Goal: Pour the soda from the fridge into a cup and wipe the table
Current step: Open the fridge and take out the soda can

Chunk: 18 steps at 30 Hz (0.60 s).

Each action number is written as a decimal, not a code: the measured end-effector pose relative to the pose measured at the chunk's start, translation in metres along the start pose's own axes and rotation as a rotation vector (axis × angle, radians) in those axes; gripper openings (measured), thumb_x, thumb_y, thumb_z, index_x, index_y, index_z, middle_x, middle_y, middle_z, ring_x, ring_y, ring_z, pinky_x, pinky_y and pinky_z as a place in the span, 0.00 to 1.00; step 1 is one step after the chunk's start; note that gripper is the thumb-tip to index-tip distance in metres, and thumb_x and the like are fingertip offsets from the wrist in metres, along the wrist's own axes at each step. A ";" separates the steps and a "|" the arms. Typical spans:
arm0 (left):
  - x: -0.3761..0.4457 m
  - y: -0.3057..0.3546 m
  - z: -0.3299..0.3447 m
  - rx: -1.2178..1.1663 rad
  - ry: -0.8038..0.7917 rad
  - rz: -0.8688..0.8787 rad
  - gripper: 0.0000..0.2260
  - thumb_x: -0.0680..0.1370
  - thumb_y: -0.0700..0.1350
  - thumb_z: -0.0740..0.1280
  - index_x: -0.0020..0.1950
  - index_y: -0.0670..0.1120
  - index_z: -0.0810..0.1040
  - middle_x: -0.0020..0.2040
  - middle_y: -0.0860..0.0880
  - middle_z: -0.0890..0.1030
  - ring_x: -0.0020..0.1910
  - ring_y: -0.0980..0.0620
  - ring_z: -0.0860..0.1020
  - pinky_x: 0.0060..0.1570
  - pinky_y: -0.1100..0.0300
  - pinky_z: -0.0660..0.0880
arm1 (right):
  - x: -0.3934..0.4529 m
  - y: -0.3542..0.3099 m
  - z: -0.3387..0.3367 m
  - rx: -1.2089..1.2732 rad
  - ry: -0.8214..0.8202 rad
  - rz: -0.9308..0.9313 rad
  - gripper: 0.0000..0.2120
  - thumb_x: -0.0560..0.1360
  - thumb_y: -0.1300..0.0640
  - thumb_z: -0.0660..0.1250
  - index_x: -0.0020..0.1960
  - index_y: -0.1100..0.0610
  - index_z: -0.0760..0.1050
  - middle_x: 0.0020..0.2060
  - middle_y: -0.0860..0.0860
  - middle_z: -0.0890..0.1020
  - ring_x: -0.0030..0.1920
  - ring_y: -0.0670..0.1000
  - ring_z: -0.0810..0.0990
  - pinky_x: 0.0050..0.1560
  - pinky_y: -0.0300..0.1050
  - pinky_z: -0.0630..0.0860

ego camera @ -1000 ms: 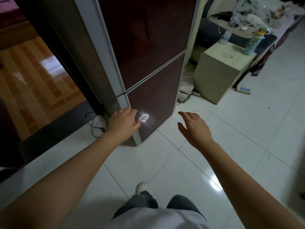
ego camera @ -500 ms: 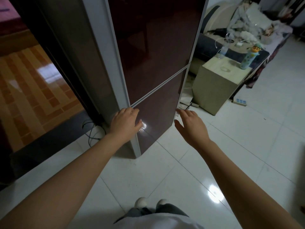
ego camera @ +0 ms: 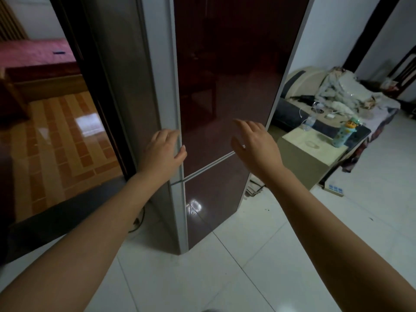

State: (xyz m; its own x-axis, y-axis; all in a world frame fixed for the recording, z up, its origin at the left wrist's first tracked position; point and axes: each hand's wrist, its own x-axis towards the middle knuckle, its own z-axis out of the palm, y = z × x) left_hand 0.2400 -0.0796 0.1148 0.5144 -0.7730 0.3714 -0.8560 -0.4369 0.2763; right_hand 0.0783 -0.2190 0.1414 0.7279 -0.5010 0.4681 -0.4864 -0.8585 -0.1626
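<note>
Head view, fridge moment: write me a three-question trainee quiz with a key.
1. True or false: the upper fridge door is already open.
2. Which hand is on the fridge's corner edge? A) left hand B) right hand C) neither
3. Fill in: the cartoon bottle stands on the ____ cabinet to the fridge's right.

Key:
1. False; both doors look closed.
2. A; its fingers wrap the edge at the upper door, the right hand is spread open before the door.
3. Beige.
</note>
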 end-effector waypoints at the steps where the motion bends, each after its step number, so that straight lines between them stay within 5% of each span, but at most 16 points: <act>1: 0.002 -0.002 -0.003 -0.001 0.024 -0.011 0.21 0.79 0.47 0.59 0.70 0.42 0.65 0.68 0.43 0.69 0.68 0.45 0.66 0.65 0.53 0.64 | 0.007 -0.002 -0.004 0.002 0.018 -0.015 0.21 0.76 0.56 0.60 0.68 0.60 0.67 0.59 0.58 0.77 0.59 0.61 0.73 0.52 0.53 0.72; 9: 0.014 -0.029 -0.014 -0.034 0.101 -0.112 0.23 0.79 0.48 0.60 0.72 0.42 0.63 0.70 0.43 0.66 0.68 0.44 0.66 0.64 0.50 0.67 | 0.044 -0.018 -0.006 0.110 0.024 -0.048 0.23 0.77 0.55 0.59 0.71 0.58 0.62 0.64 0.57 0.72 0.64 0.59 0.69 0.57 0.51 0.68; 18: 0.042 -0.069 0.005 -0.068 -0.115 -0.152 0.30 0.79 0.49 0.60 0.76 0.42 0.50 0.77 0.44 0.53 0.75 0.44 0.54 0.72 0.50 0.57 | 0.064 -0.049 0.025 0.265 -0.078 -0.035 0.33 0.77 0.53 0.61 0.75 0.55 0.47 0.75 0.53 0.54 0.73 0.53 0.57 0.69 0.45 0.60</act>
State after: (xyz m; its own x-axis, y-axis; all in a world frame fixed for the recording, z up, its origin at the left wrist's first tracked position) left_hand 0.3203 -0.0840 0.1068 0.6245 -0.7499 0.2183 -0.7618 -0.5234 0.3817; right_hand 0.1611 -0.2119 0.1574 0.7822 -0.4683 0.4109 -0.3239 -0.8691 -0.3737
